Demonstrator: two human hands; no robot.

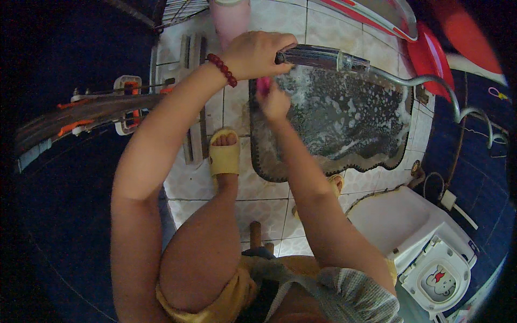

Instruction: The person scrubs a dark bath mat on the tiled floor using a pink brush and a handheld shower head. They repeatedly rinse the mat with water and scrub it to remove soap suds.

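On the far left the dark blue wall (70,215) runs beside me, with a long dark item with orange and white fittings (127,83) in front of it; I can't make out its kind. A wire rack (183,11) is at the far side, and a grey slatted strip (192,102) lies along the pale tiled floor (264,212). Next comes a pink bucket (229,24), just beyond the person's left hand (256,56). That hand, with a red bead bracelet (222,70) at its wrist, is closed around the left end of a shiny shower handset (318,58), held above the mat. Nearer, a yellow slipper (224,156) covers the left foot.

The right hand (276,105) is closed on a small pink tool (263,86), mostly hidden by the fingers, over the left side of the dark mat (264,164). The mat lies on the floor in the middle, white foam (344,107) spread across it. From the handset a metal hose (414,82) winds off to the right. Far right stand red basins (431,59); near right is a white fixture (398,220), with a cartoon bear (441,282) on its seat-shaped piece.
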